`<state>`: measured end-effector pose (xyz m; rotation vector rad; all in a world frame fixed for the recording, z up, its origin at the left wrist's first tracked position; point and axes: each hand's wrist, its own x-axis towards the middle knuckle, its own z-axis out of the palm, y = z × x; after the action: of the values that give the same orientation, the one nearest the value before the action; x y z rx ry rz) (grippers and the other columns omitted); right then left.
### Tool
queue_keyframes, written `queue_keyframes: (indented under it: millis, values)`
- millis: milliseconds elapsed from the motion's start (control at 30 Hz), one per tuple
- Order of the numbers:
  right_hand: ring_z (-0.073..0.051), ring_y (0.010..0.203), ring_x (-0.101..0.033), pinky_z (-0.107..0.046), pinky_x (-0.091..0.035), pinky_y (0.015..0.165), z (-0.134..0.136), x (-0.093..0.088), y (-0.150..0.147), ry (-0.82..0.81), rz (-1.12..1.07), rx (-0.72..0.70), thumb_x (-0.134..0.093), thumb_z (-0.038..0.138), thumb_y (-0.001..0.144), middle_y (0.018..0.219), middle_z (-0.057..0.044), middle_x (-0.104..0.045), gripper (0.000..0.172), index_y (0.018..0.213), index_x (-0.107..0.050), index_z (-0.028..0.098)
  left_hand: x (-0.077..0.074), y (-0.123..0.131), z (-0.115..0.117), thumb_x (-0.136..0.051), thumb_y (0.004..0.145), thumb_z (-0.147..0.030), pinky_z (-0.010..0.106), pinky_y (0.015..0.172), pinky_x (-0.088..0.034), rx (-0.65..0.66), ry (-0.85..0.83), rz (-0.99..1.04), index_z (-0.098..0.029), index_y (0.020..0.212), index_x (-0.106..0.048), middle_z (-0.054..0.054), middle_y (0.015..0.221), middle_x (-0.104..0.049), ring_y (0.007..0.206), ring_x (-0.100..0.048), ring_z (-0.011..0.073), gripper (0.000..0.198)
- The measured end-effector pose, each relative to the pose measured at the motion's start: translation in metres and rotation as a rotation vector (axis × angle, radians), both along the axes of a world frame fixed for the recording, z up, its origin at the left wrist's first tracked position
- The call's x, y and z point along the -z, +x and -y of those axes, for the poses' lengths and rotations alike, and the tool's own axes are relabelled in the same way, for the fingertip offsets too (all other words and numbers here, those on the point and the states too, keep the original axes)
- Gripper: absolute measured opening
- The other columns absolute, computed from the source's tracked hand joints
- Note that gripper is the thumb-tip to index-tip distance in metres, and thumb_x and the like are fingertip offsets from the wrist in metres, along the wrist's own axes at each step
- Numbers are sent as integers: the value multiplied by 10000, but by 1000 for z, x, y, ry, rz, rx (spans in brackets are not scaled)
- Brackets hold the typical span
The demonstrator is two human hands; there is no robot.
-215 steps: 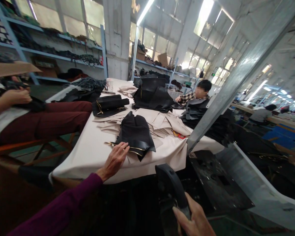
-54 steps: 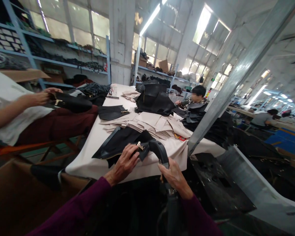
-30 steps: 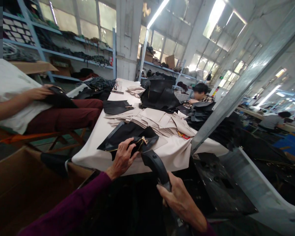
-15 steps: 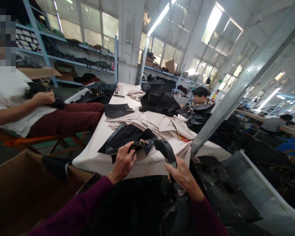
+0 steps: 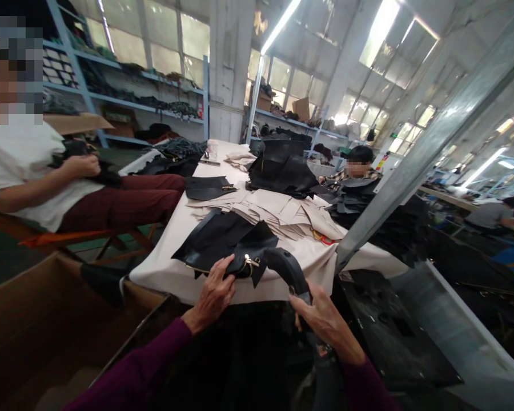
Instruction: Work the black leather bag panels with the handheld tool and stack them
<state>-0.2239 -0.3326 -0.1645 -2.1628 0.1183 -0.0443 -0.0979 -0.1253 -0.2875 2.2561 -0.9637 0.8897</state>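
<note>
At the near edge of the table, my left hand (image 5: 215, 291) grips the edge of a black leather-like piece (image 5: 216, 237) with a gold zipper. The zipper's metal pull (image 5: 251, 261) lies just beyond my fingertips. My right hand (image 5: 321, 314) is wrapped round a curved black tool (image 5: 289, 269) whose kind I cannot make out. Its tip is beside the right end of the zippered piece; I cannot tell whether they touch. The tool's lower part runs down into the dark below my wrist.
Pale flat pieces (image 5: 278, 214) and stacked black pieces (image 5: 282, 165) lie on the white-covered table (image 5: 160, 265). A slanting metal post (image 5: 394, 194) stands right. A cardboard box (image 5: 38, 319) is lower left, a grey bin (image 5: 445, 314) lower right. One co-worker (image 5: 29, 177) sits left, another (image 5: 360, 165) behind the table.
The zippered piece's near edge now lies flatter under my left fingers, its pull turned more into view. The tool's tip is slightly lower and close to the piece. The view has shifted a little.
</note>
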Motion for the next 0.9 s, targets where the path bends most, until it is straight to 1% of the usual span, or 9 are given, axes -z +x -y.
queue_keyframes:
  millis: [100, 200, 300, 400, 467, 567, 700, 800, 900]
  values:
    - [-107, 386, -534, -175, -407, 361, -7, 10, -6, 0, -20, -9, -506, 273, 795, 486, 79, -490, 107, 752, -448, 194, 1, -5, -2, -458, 779, -72, 460, 1043, -307, -11, -10, -20, -135, 812, -592, 141, 1340, -341, 1251, -329, 269, 151]
    - [-109, 377, -532, -173, -401, 360, -7, 17, -2, -5, -1, 12, -493, 276, 805, 451, 82, -484, 108, 753, -447, 193, 2, -17, -3, -461, 777, -72, 482, 1041, -296, -79, -45, -54, -141, 920, -592, 140, 1338, -338, 1255, -320, 270, 206]
    - [-112, 371, -530, -178, -404, 366, 1, 14, -1, -21, 43, 73, -473, 292, 822, 438, 79, -491, 115, 774, -446, 191, 3, -31, -3, -474, 772, -90, 485, 1005, -331, -177, -123, -108, -147, 958, -594, 138, 1297, -382, 1235, -341, 281, 229]
    - [-110, 381, -531, -181, -410, 374, 7, 8, -10, -37, 57, 103, -490, 294, 814, 463, 72, -505, 118, 774, -452, 190, 6, -43, -1, -486, 784, -162, 453, 923, -400, -237, -278, -196, -157, 894, -615, 129, 1153, -492, 1096, -471, 269, 169]
    - [-105, 389, -525, -181, -410, 385, 5, 6, -19, -28, 39, 79, -491, 288, 814, 470, 71, -501, 117, 761, -453, 190, 8, -46, 2, -484, 796, -237, 402, 832, -451, -223, -390, -387, -159, 860, -618, 109, 988, -569, 917, -562, 234, 168]
    - [-102, 391, -516, -185, -407, 391, -3, 10, -30, 12, -12, 49, -487, 283, 812, 481, 75, -485, 115, 756, -450, 190, 11, -45, 11, -520, 775, -388, 335, 684, -488, -113, -573, -945, -147, 753, -610, 78, 751, -625, 699, -608, 206, 258]
    - [-106, 393, -515, -189, -404, 387, -12, 17, -35, 25, -35, 53, -485, 280, 805, 490, 79, -474, 97, 783, -462, 189, 9, -36, 22, -573, 740, -451, 316, 671, -503, 179, -1003, -1675, -115, 799, -592, 125, 820, -664, 731, -644, 210, 341]
    - [-101, 402, -513, -184, -401, 397, -13, 18, -40, 18, -36, 52, -478, 271, 811, 491, 79, -471, 90, 776, -465, 189, 5, -28, 24, -519, 770, -495, 335, 693, -509, 313, -1256, -1903, -127, 887, -575, 128, 849, -668, 774, -647, 212, 390]
    - [-101, 391, -509, -185, -394, 389, -13, 18, -46, 13, -48, 66, -484, 277, 810, 491, 83, -461, 98, 779, -461, 187, 3, -24, 25, -502, 772, -511, 301, 610, -511, 286, -1284, -2009, -126, 833, -576, 94, 766, -664, 680, -639, 182, 397]
